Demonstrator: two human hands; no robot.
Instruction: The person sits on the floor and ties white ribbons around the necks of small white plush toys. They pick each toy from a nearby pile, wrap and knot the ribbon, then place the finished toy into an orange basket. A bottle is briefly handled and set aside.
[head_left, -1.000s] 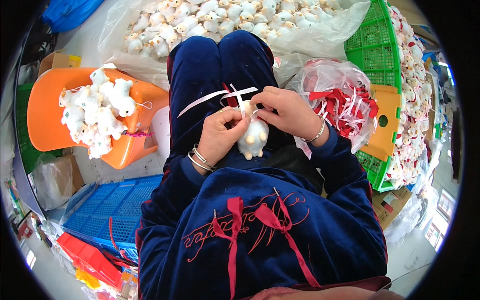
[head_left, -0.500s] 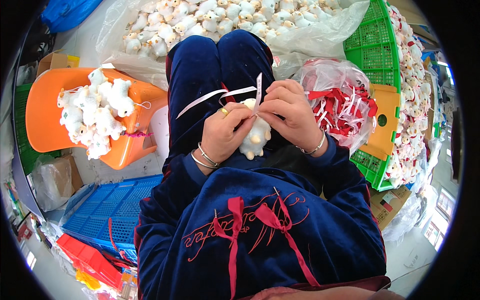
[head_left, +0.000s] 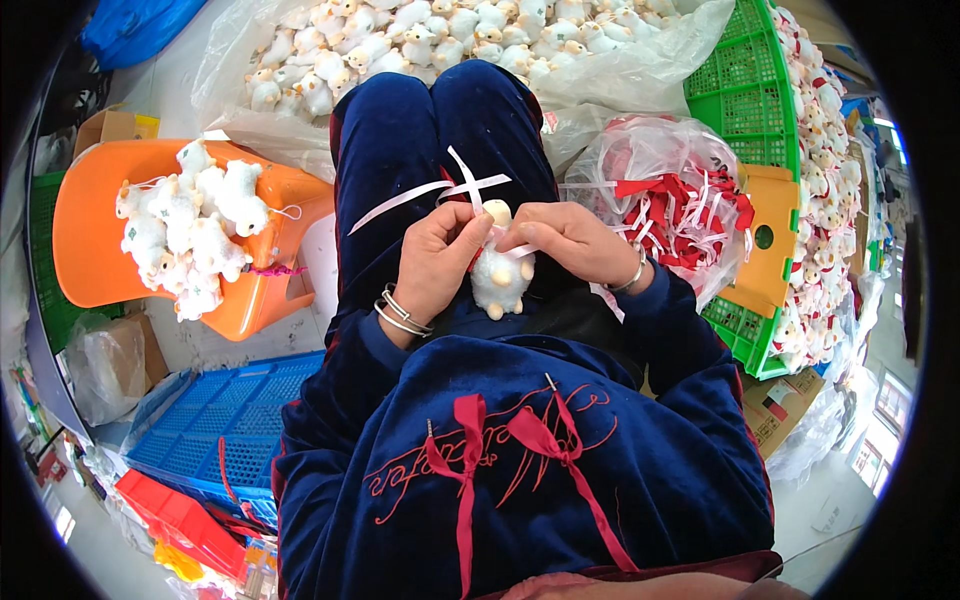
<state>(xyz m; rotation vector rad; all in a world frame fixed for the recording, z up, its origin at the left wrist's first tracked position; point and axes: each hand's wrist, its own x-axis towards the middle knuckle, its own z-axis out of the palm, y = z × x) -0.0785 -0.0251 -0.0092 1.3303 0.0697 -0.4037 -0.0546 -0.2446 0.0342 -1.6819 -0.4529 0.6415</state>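
I sit in a toy workshop; beyond my orange chair [head_left: 100, 250], bagged plush lambs [head_left: 420, 40]; beside it, crates [head_left: 745, 90].

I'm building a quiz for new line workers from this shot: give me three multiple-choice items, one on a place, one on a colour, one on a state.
1. Where does the small pile of white plush toys lie?
A. On the orange plastic stool
B. In the blue crate
C. On the person's lap

2. What colour is the ribbon at the toy in hand?
A. Green
B. White
C. Black

3. How is the white plush toy in the lap held?
A. Lying loose, untouched
B. By one hand only
C. Between both hands

Answers: 1 A, the pile rests on the orange plastic stool at the person's left. 2 B, the strip crossing above the toy is white. 3 C, the left hand and right hand both close their fingers on it.
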